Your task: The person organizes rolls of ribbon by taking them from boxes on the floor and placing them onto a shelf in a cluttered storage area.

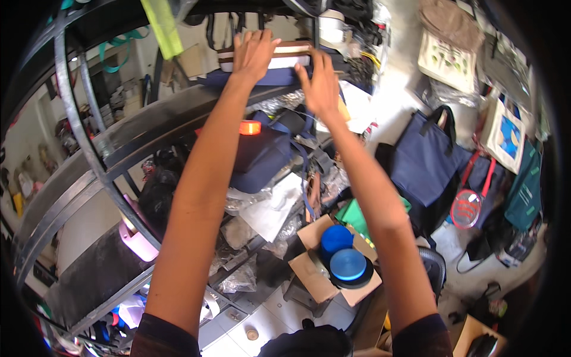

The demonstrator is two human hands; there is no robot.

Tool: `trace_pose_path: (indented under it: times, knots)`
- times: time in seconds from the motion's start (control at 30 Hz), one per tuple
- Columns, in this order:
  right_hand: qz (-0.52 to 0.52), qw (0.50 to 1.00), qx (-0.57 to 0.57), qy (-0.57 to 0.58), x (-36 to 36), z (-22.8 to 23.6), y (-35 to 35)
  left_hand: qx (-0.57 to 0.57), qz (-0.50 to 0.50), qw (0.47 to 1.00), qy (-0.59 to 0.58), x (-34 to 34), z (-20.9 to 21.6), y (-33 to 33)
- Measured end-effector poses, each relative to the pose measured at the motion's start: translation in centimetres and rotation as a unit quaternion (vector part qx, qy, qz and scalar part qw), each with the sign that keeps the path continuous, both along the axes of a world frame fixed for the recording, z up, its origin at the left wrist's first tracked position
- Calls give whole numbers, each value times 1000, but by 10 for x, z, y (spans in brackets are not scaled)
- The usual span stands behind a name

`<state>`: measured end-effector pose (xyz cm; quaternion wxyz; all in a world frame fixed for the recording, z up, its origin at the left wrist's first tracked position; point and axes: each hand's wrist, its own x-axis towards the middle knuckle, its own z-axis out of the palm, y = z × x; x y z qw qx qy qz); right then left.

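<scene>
Striped brown-and-white bundle (291, 61), prob. a bag, up at top centre, at the far end of both outstretched arms, lying on navy fabric (276, 78) by the upper part of the dark metal rack (70, 95). Long axis running roughly L-R, i.e. crosswise to the forearms, rising a touch toward the R. Left hand (254, 58) laid over the top, a bit L of the middle; right hand (320, 83) right by the R end, so def. nearer to that corner.

Left: fingers fairly close together, stretched past the top edge. Right: thumb apart from bent fingers, medium gap. Actually gripping or just resting? Can't tell for either from this angle, tbh.

Hidden: part of the stripes under the left hand, plus the whole far side. Black straps (211, 31) just behind, maybe attached, maybe not, hard to say w/ the upper ends lost in the dark up there. Too small and soft to make out any seams or zips, fwiw.
</scene>
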<state>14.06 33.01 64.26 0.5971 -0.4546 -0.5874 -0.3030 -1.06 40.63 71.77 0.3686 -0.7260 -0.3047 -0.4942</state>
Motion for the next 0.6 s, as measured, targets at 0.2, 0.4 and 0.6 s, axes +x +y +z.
trace_pose_path:
  times: [0.2,0.4,0.6]
  knots:
    - [44,974,-141,174,19,-264,-142,17,-331,943,-3,79,-68,-103]
    - [-61,845,-375,377,9,-445,-297,-276,-251,889,265,131,-148,-157]
    - [-92,774,-441,446,30,-489,-369,-224,-171,878,387,132,-172,-141]
